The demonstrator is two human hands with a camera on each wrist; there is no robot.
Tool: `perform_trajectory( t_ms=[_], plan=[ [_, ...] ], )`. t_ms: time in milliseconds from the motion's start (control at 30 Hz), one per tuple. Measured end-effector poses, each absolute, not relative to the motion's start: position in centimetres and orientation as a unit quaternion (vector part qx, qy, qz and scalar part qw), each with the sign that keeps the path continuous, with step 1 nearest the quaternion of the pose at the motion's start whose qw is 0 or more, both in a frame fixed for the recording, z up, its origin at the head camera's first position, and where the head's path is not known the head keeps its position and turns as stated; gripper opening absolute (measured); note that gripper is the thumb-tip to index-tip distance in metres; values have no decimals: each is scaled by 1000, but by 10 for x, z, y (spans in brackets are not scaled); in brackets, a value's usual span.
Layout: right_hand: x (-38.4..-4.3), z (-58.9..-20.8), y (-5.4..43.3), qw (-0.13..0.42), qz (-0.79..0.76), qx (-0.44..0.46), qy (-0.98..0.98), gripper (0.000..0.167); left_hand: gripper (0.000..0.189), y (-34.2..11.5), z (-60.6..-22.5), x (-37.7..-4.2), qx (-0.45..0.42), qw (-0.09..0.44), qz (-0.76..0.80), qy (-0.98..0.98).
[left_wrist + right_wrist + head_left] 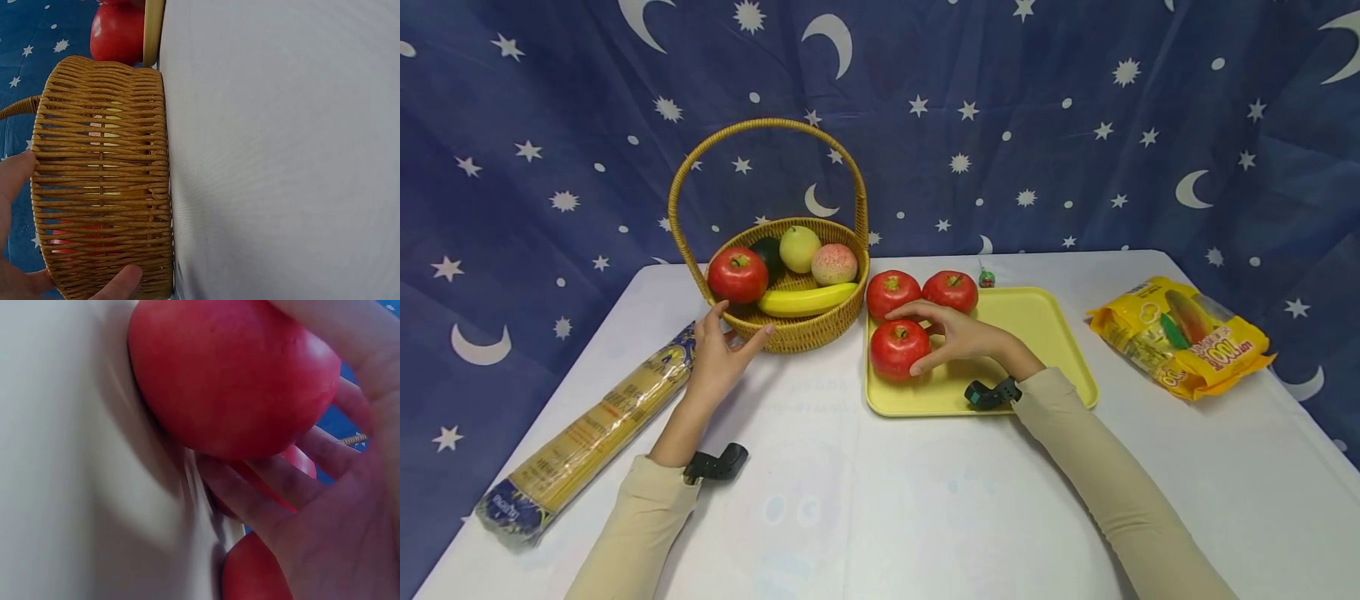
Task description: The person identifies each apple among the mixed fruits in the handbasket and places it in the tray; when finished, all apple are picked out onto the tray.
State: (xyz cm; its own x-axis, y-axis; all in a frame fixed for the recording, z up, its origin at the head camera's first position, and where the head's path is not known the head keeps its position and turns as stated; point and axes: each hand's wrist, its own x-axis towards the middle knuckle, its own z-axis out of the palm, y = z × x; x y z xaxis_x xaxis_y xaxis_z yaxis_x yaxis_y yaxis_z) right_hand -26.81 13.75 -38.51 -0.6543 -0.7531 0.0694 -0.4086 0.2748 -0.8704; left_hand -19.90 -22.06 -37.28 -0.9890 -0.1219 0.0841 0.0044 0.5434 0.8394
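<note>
Curved round a red apple point(899, 350), my right hand point(958, 337) holds it at the left side of the yellow tray point(1022, 367). In the right wrist view the thumb lies along one side of this apple point(231, 375) and fingers reach under the other. Two more red apples, a left one point(892, 293) and a right one point(951, 289), sit just behind it. My left hand point(718, 358), fingers spread, is at the front left of the wicker basket point(805, 336). Its fingertips point(22, 164) meet the basket's rim and side in the left wrist view.
In the basket are a red apple point(738, 275), a banana point(808, 300), a pear point(800, 248), a peach point(834, 265) and a dark green fruit point(767, 252). A spaghetti pack point(595, 429) lies at the left, a yellow snack bag point(1183, 337) at the right. The basket's tall handle point(767, 123) arches up.
</note>
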Motion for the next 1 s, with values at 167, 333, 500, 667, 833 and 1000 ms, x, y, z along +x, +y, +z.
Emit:
perform_trajectory(
  t_ms=[167,333,500,667,833,1000],
  plan=[
    [-266,-385,138,166,-463,-358,794,75,93,-220,-374,-200,32,63,-473,-878],
    [-266,-385,139,161,-471,-341,798,73,93,-219,-374,-200,33,61,-473,-878],
    [-267,-383,139,149,-460,-347,804,73,93,-219,-373,-199,35,64,-472,-879],
    [-268,-379,138,150,-453,-348,807,74,93,-220,-372,-198,39,67,-468,-880],
    [-268,-379,138,153,-453,-347,807,74,94,-221,-371,-198,41,63,-466,-881],
    [-269,-380,139,146,-464,-354,798,72,94,-220,-371,-198,41,60,-465,-882]
  ],
)
